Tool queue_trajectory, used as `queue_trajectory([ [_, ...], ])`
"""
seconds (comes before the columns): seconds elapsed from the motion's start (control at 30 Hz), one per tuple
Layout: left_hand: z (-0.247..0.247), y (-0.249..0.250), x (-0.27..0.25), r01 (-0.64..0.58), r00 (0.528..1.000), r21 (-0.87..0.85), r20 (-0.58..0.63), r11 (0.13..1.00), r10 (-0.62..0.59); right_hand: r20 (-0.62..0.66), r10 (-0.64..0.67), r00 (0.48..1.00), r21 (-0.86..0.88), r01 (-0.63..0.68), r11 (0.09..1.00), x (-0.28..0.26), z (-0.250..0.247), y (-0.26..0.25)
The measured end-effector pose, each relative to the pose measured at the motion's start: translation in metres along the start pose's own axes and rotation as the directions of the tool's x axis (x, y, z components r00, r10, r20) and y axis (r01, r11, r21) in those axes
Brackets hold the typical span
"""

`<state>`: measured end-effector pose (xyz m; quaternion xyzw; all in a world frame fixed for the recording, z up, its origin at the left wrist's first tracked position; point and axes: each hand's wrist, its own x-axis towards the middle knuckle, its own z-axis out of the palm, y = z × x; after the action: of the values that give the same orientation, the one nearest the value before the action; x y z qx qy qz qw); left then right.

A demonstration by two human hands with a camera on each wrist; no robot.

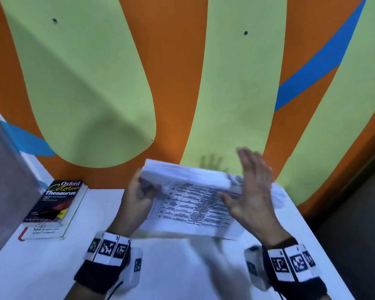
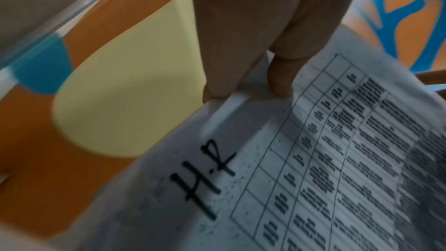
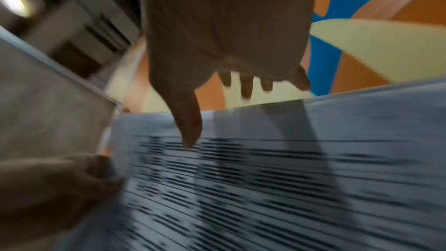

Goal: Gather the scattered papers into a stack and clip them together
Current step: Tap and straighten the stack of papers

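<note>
White desk (image 1: pixel 74 256) lies bare toward 6 o'clock, under my wrists. At 9 o'clock an Oxford Colour Thesaurus (image 1: pixel 56 202) carries a binder clip (image 1: pixel 47 213). My left hand (image 1: pixel 136 198) pinches the printed-table papers (image 1: pixel 195 204) by their left edge, lifted at centre; print blurred. My right hand (image 1: pixel 250 191) is spread flat against their right edge.

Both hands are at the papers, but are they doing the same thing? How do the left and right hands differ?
The left hand curls its fingers round the papers' left edge, gripping them; the right hand is flat, fingers straight, against their right side. The left looks steady, while the right is motion-blurred. Both wear black wristbands with square markers.
</note>
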<state>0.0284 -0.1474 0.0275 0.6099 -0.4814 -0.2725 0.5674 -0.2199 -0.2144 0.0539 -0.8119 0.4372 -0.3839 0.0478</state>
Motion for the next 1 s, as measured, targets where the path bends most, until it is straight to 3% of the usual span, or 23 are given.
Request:
queue_trajectory([
  [0.07, 0.004, 0.026, 0.007, -0.103, 0.994, 0.09, 0.052, 0.991, 0.099, 0.173, -0.063, 0.983, 0.022, 0.06, 0.998, 0.016, 0.003, -0.025],
  [0.17, 0.002, 0.051, 0.012, -0.23, 0.973, 0.207, 0.053, 0.951, 0.224, 0.096, -0.113, 0.989, 0.106, 0.103, 0.989, 0.036, 0.005, -0.035],
  [0.27, -0.015, 0.054, 0.01, -0.249, 0.924, 0.292, -0.212, 0.923, 0.317, 0.084, 0.09, 0.992, 0.425, -0.118, 0.898, 0.04, 0.002, -0.027],
  [0.33, -0.025, 0.046, 0.006, -0.179, 0.926, 0.092, -0.322, 0.98, 0.199, 0.097, 0.177, 0.979, 0.641, -0.198, 0.742, 0.037, 0.0, -0.024],
  [0.4, -0.024, 0.036, 0.004, -0.118, 0.966, -0.13, -0.246, 0.984, 0.083, 0.124, 0.182, 0.975, 0.727, -0.214, 0.653, 0.032, 0.002, -0.028],
  [0.47, -0.019, 0.035, 0.001, -0.108, 0.978, -0.17, -0.193, 0.979, 0.075, 0.127, 0.174, 0.977, 0.757, -0.209, 0.619, 0.027, 0.009, -0.029],
  [0.53, -0.019, 0.038, 0.001, -0.14, 0.964, -0.186, -0.248, 0.973, 0.091, 0.114, 0.2, 0.973, 0.79, -0.211, 0.575, 0.025, 0.016, -0.03],
  [0.67, -0.022, 0.034, -0.006, -0.153, 0.952, -0.137, -0.286, 0.979, 0.109, 0.128, 0.194, 0.973, 0.79, -0.218, 0.573, 0.015, 0.025, -0.034],
  [0.8, -0.01, 0.01, -0.018, 0.001, 0.968, 0.019, -0.25, 1.0, 0.004, 0.162, 0.234, 0.959, 0.748, -0.274, 0.605, -0.003, 0.042, -0.033],
  [0.87, -0.008, 0.003, -0.018, -0.023, 0.965, 0.058, -0.259, 0.998, 0.038, 0.127, 0.263, 0.956, 0.75, -0.267, 0.606, -0.006, 0.047, -0.034],
  [1.0, -0.015, 0.01, -0.019, -0.155, 0.955, -0.088, -0.269, 0.984, 0.126, 0.021, 0.268, 0.963, 0.756, -0.191, 0.626, -0.001, 0.041, -0.034],
])
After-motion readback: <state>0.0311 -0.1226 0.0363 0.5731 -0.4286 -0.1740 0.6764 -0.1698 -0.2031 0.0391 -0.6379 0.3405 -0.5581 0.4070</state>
